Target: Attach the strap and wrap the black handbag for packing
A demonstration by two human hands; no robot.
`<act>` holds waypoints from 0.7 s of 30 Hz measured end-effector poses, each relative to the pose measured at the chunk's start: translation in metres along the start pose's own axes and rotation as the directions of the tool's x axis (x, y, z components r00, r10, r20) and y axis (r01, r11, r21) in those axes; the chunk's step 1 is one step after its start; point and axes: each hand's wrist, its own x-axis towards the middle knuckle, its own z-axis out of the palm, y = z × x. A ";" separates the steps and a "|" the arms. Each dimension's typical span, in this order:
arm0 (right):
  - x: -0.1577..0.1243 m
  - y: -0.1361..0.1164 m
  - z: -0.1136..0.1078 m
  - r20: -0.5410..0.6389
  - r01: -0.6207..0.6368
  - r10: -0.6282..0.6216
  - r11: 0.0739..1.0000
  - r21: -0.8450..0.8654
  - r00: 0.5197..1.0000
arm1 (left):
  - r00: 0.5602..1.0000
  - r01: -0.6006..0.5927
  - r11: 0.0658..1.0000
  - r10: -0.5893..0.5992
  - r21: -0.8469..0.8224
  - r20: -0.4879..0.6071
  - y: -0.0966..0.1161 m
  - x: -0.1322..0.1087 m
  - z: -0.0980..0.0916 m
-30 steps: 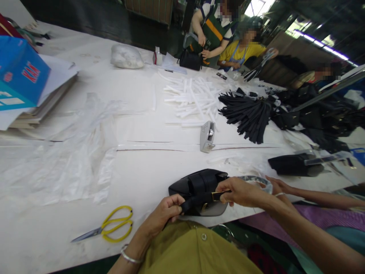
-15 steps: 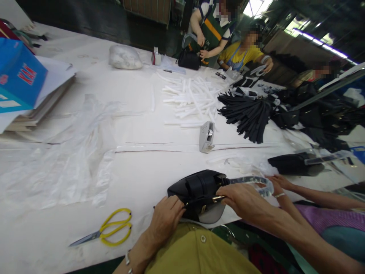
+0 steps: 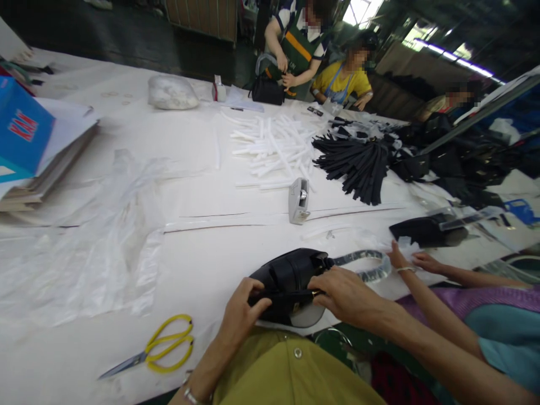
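A black handbag [image 3: 295,264] lies on its side against my front, at the table's near edge. Its handle [image 3: 377,264], wrapped in clear film, sticks out to the right. My left hand [image 3: 243,308] grips the bag's left end, thumb and fingers around the rim of the opening. At the other end of the rim, my right hand [image 3: 340,289] is closed on the edge, where a bit of gold metal shows at the fingertips. The inside of the bag is mostly hidden. Yellow-handled scissors [image 3: 154,346] rest to the left of my left hand.
Ahead stands a grey tape dispenser [image 3: 298,201], with white strips [image 3: 270,146] and black straps [image 3: 352,163] behind it. Clear plastic bags [image 3: 97,236] spread at left near a blue box [image 3: 25,129]. A co-worker's hands [image 3: 405,261] work close on my right beside another black bag [image 3: 426,229].
My left hand has shifted slightly left and up along the rim, its thumb now apart from the fingers. The bag's opening edge looks straighter. The co-worker's hands at right have moved apart.
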 end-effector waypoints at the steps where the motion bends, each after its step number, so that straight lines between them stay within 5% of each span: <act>1: 0.001 -0.001 -0.003 0.002 -0.003 0.003 1.000 -0.004 1.000 | 0.999 0.042 0.997 -0.043 -0.065 -0.019 0.003 0.003 -0.005; 5: 0.004 -0.005 -0.015 -0.002 0.002 -0.002 1.000 0.017 1.000 | 0.998 -0.032 0.991 0.025 -0.126 -0.052 0.017 0.010 -0.020; 8: 0.009 -0.012 -0.026 -0.007 0.060 -0.060 0.994 0.089 0.998 | 0.984 -0.130 0.985 0.143 -0.114 0.109 0.034 0.017 -0.022; 11: 0.020 -0.022 -0.038 -0.012 0.167 -0.167 0.972 0.168 0.986 | 0.923 -0.224 0.964 0.257 -0.143 0.285 0.052 0.028 -0.017; 14: 0.030 -0.027 -0.051 -0.051 0.238 -0.233 0.958 0.163 0.971 | 0.897 -0.163 0.954 0.250 -0.252 0.365 0.061 0.043 -0.018; 16: 0.032 -0.023 -0.061 -0.196 0.281 -0.259 0.955 0.094 0.946 | 0.894 -0.056 0.927 0.212 -0.371 0.394 0.061 0.051 -0.025; 19: 0.029 -0.002 -0.078 -0.515 0.296 -0.257 0.955 -0.006 0.818 | 0.884 0.046 0.857 0.204 -0.513 0.421 0.056 0.061 -0.039; 21: 0.024 0.021 -0.085 -0.617 0.262 -0.201 0.965 0.008 0.761 | 0.887 0.055 0.834 0.212 -0.549 0.411 0.051 0.065 -0.046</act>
